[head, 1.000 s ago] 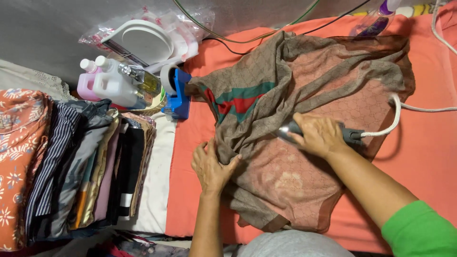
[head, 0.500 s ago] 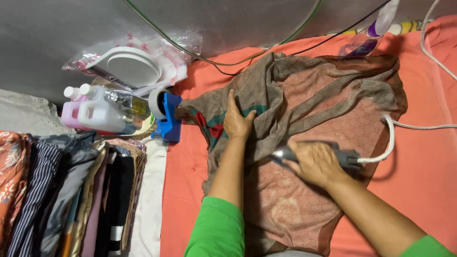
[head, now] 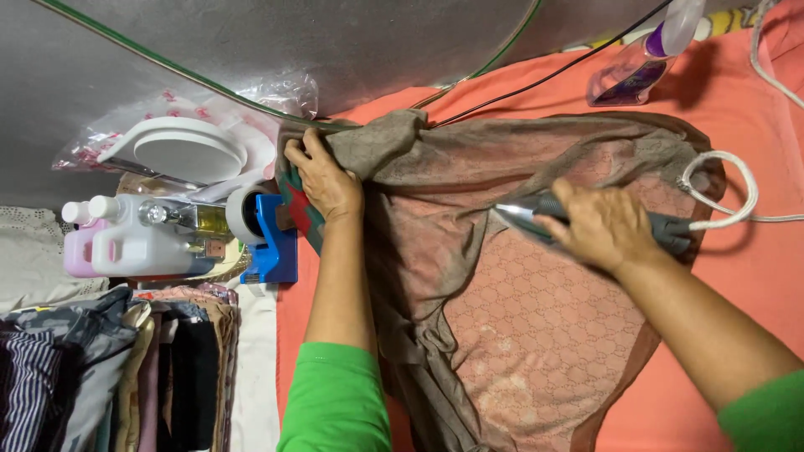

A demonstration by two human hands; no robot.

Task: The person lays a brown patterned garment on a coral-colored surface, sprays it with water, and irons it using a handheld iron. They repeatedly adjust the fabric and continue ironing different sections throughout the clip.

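A brown patterned garment (head: 536, 310) lies spread over the orange worktop (head: 754, 268), filling the middle of the view from 12 o'clock down to 6 o'clock. The left hand (head: 325, 180), at about 10 o'clock from the middle of the cloth, has its fingers closed on the garment's bunched edge, where a red and green trim shows beside a blue holder (head: 272, 238). The right hand (head: 599, 226), at 3 o'clock, is wrapped tight around the handle of an iron (head: 523, 213), whose metal tip points toward 9 o'clock and rests on the fabric. A white cord (head: 720, 188) loops off the iron's rear end toward 3 o'clock. At 1 o'clock a clear spray bottle (head: 645, 59) lies on the worktop. Toward 9 o'clock stand a white bottle (head: 138, 243) and a pink bottle (head: 79, 251), with a white round lid (head: 188, 151) above them. Folded clothes (head: 117, 377) are stacked at 8 o'clock.
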